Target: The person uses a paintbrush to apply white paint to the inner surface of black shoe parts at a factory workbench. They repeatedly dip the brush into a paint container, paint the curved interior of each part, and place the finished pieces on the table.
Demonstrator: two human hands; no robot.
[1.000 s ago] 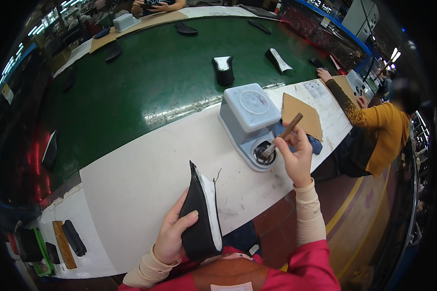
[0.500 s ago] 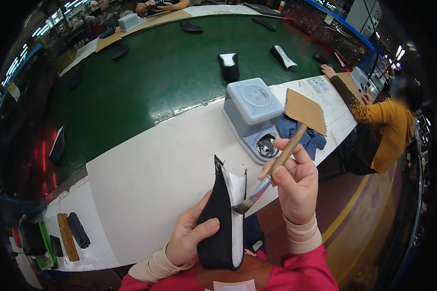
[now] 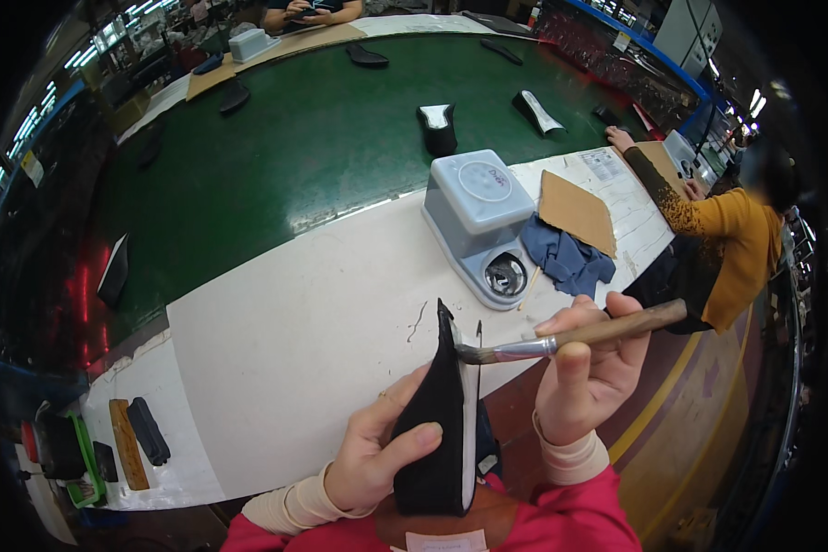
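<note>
In my left hand [image 3: 382, 446] is a black wedge shoe sole [image 3: 428, 442], tilted with its pointed end up and its white inner face turned to the right. My left thumb presses on its black side. Between the thumb and fingers of my right hand [image 3: 593, 373] I grip a paintbrush [image 3: 524, 349] with a wooden handle and metal ferrule. The handle lies nearly level, and the dark bristles touch the white face near the sole's upper end. Just beyond stands a pale blue-grey dispenser [image 3: 478, 207] with a round cup of dark liquid [image 3: 505, 275] at its foot.
A dark blue cloth [image 3: 570, 262], a cardboard piece [image 3: 575, 212] and a thin stick [image 3: 529, 287] lie beside the dispenser. Several black soles, one a wedge [image 3: 437, 133], rest on the green conveyor belt [image 3: 276, 156]. A co-worker in a yellow top [image 3: 731, 230] sits at right.
The brush has moved up along the sole, its handle swinging from steep to nearly level. The sole has shifted slightly right and turned, showing less white. A dark thread-like mark now shows on the white tabletop.
</note>
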